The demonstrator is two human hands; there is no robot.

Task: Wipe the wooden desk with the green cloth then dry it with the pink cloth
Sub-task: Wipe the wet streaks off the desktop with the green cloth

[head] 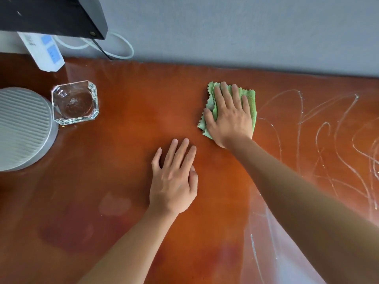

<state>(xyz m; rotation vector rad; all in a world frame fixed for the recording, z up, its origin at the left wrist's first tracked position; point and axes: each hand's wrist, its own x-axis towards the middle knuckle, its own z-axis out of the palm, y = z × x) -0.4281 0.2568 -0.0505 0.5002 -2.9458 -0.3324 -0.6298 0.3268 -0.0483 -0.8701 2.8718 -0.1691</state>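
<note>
A glossy reddish-brown wooden desk [127, 152] is marked at the right by pale whitish curling streaks [328, 136]. A light green zigzag-edged cloth [251, 101] is seen, a clear faceted square glass dish [74, 102], a silver-grey ribbed round object [22, 128], and a white box with blue panels [44, 51]

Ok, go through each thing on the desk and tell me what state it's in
green cloth: folded, pressed flat under right hand
left hand: flat on bare wood
wooden desk: white streaks at right
glass dish: upright, empty
</note>
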